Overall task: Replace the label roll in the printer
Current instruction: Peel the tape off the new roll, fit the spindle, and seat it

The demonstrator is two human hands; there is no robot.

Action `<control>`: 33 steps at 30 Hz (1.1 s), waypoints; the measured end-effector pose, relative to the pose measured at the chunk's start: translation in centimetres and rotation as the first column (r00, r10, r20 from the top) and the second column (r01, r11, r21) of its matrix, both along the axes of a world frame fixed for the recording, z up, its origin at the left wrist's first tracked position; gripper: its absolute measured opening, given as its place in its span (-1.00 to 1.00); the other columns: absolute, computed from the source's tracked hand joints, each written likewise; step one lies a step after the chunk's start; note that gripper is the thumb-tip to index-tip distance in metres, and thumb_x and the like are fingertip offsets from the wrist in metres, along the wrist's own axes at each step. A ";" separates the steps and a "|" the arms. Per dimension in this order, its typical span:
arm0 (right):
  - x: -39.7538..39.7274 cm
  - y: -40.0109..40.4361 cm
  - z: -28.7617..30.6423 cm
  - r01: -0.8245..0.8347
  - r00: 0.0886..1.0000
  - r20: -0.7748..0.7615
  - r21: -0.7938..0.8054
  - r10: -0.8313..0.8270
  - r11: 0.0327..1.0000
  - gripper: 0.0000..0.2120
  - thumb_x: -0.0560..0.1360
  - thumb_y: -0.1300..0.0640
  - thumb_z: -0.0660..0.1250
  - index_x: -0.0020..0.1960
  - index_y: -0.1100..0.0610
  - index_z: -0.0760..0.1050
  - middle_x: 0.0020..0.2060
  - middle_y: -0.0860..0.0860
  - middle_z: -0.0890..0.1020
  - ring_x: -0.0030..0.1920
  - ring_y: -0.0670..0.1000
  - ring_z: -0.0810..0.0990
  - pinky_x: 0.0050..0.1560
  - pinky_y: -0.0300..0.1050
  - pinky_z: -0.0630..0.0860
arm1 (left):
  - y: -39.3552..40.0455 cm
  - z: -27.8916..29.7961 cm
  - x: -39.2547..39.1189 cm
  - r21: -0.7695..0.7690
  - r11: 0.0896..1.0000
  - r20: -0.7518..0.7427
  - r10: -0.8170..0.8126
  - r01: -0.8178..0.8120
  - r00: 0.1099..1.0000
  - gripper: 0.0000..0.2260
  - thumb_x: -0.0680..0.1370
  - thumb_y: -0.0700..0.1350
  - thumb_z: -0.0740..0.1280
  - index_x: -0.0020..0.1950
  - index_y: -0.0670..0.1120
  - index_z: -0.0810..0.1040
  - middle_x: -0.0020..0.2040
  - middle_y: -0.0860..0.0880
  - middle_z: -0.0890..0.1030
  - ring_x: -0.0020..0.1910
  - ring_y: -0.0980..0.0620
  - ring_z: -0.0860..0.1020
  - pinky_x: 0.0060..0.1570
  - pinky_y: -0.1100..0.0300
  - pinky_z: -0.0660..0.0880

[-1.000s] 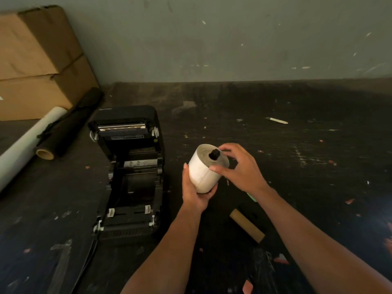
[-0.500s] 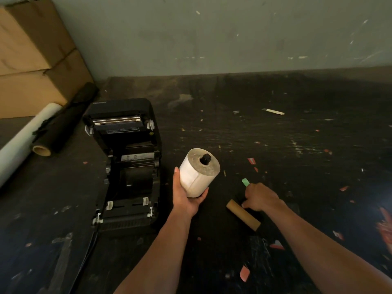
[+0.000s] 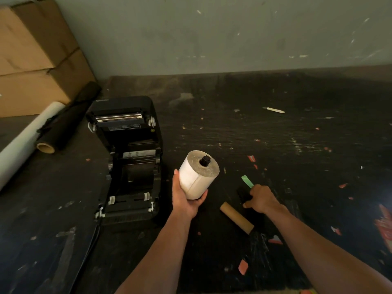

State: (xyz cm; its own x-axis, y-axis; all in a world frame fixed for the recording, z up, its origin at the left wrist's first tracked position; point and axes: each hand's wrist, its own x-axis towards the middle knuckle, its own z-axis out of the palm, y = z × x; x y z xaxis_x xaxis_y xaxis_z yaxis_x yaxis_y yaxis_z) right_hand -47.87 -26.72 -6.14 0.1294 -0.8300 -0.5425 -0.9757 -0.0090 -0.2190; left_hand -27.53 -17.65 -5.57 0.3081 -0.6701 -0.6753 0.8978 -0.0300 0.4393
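Note:
My left hand (image 3: 186,200) grips a white label roll (image 3: 198,175) from below, tilted, with a black spindle end (image 3: 205,160) poking out of its core. The black label printer (image 3: 129,160) stands just left of it with its lid open and its roll bay bare. To the right, my right hand (image 3: 262,198) is low at the table, fingers curled round a small black part (image 3: 242,194). A bare brown cardboard core (image 3: 236,217) lies on the table just in front of that hand.
A green strip (image 3: 247,181) lies beyond my right hand. Stacked cardboard boxes (image 3: 36,60) fill the back left corner, with a black roll (image 3: 67,119) and a white roll (image 3: 25,141) lying beside them. Paper scraps dot the dark table (image 3: 275,134).
My right hand left the top of the label roll, dropped to the table on the right and closed on a small black part. My left hand kept holding the roll.

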 end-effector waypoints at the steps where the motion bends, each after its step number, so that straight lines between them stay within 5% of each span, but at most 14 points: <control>1: -0.1 0.0 -0.2 0.017 1.000 0.019 -0.003 -0.017 1.000 -0.57 0.42 0.02 0.48 0.19 0.18 0.48 0.05 0.09 0.57 -0.04 0.01 0.54 -0.04 -0.12 0.52 | 0.1 -0.1 -0.1 0.005 1.000 -0.001 0.002 -0.002 1.000 -0.42 0.08 0.26 0.56 0.02 0.17 0.50 0.16 -0.16 0.52 0.08 -0.27 0.55 -0.12 -0.22 0.59; 5: -0.6 0.3 -0.7 0.041 0.992 0.122 -0.014 -0.038 0.999 -0.83 0.49 0.00 0.40 -0.03 0.09 0.55 -0.08 0.05 0.59 -0.11 -0.03 0.59 -0.09 -0.12 0.55 | 0.5 -0.3 -0.6 0.008 1.000 -0.004 0.001 0.000 1.000 -0.43 0.09 0.25 0.57 0.02 0.17 0.50 0.16 -0.16 0.52 0.08 -0.27 0.55 -0.10 -0.24 0.58; 8: -1.1 0.1 -0.1 0.157 0.905 0.386 0.085 -0.178 0.984 -0.87 0.53 0.03 0.35 -0.12 0.07 0.58 -0.11 0.04 0.61 -0.12 -0.05 0.59 -0.20 -0.16 0.52 | 0.6 -0.2 -0.8 0.013 1.000 -0.011 -0.004 0.004 1.000 -0.43 0.10 0.25 0.57 0.03 0.16 0.49 0.16 -0.16 0.52 0.08 -0.27 0.55 -0.10 -0.24 0.58; 10: -1.3 0.1 0.9 0.278 0.692 0.595 0.302 -0.408 0.912 -0.90 0.55 0.09 0.33 0.01 0.07 0.58 -0.03 0.07 0.64 -0.07 -0.01 0.64 -0.22 -0.14 0.57 | 0.5 -0.1 -0.9 0.014 1.000 -0.010 -0.004 0.004 1.000 -0.44 0.11 0.24 0.57 0.03 0.16 0.50 0.16 -0.16 0.52 0.08 -0.27 0.55 -0.10 -0.24 0.58; 13: -1.5 -0.1 2.6 0.207 0.359 0.722 0.556 -0.592 0.805 -0.79 0.58 0.15 0.25 0.19 0.13 0.52 0.01 0.15 0.69 -0.01 0.12 0.69 -0.12 0.05 0.63 | 0.2 0.1 -0.8 0.010 1.000 -0.010 -0.009 0.009 1.000 -0.43 0.10 0.24 0.57 0.04 0.15 0.50 0.16 -0.16 0.51 0.08 -0.27 0.54 -0.10 -0.23 0.58; 19: -1.1 -0.7 6.5 0.000 0.032 0.840 0.543 -0.542 0.840 -0.72 0.55 0.23 0.24 0.24 0.12 0.50 0.10 0.15 0.67 0.14 0.15 0.63 -0.08 0.02 0.64 | -0.8 1.0 -0.7 -0.018 0.999 0.002 -0.030 0.030 1.000 -0.42 0.10 0.24 0.56 0.06 0.15 0.50 0.17 -0.16 0.52 0.09 -0.27 0.54 -0.11 -0.24 0.58; 26: 1.1 -1.8 10.1 0.253 0.110 0.935 0.302 -0.338 0.919 -0.77 0.59 0.19 0.23 0.14 -0.07 0.53 0.04 0.07 0.62 0.04 0.05 0.64 -0.09 -0.09 0.57 | -2.0 2.2 -0.6 -0.033 0.998 0.031 -0.047 0.048 0.998 -0.41 0.10 0.24 0.55 0.07 0.16 0.50 0.17 -0.16 0.52 0.09 -0.27 0.54 -0.11 -0.24 0.58; 33: 3.8 -2.5 11.2 0.278 0.348 0.910 0.130 -0.226 0.952 -0.73 0.63 -0.01 0.12 0.22 0.08 0.48 -0.16 0.04 0.52 -0.21 -0.03 0.44 -0.17 -0.14 0.41 | -3.0 2.9 -0.9 -0.025 0.998 0.046 -0.055 0.056 0.997 -0.42 0.11 0.25 0.54 0.06 0.15 0.49 0.16 -0.17 0.52 0.08 -0.27 0.54 -0.16 -0.21 0.59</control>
